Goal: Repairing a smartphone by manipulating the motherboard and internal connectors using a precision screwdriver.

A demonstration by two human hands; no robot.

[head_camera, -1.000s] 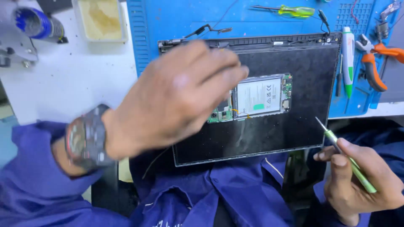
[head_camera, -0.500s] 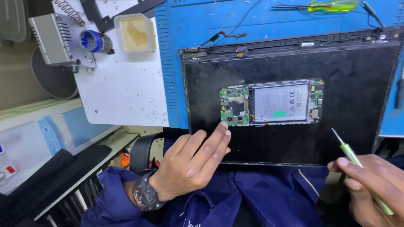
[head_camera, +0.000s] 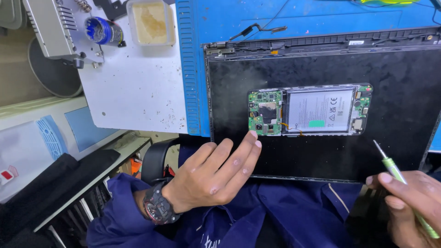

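An opened phone (head_camera: 310,110) with a bare green circuit board and a silver battery lies on a large black panel (head_camera: 390,151). My left hand (head_camera: 216,172) rests flat at the panel's near left corner, fingers extended and holding nothing, its fingertips just below the phone's left end. A dark watch (head_camera: 156,209) is on that wrist. My right hand (head_camera: 411,202) at the lower right grips a thin green screwdriver (head_camera: 390,163), whose metal tip points up-left over the panel's right edge.
A blue work mat (head_camera: 294,16) lies under the panel. On the white tabletop (head_camera: 133,87) stand a grey metal device (head_camera: 55,27), a blue roll (head_camera: 102,30) and a small tray of yellowish paste (head_camera: 150,20). A black chair armrest (head_camera: 156,158) is near my left arm.
My left hand has drawn back from over the phone to the panel's near left corner. The view has shifted left. The right hand still holds the screwdriver at the lower right.
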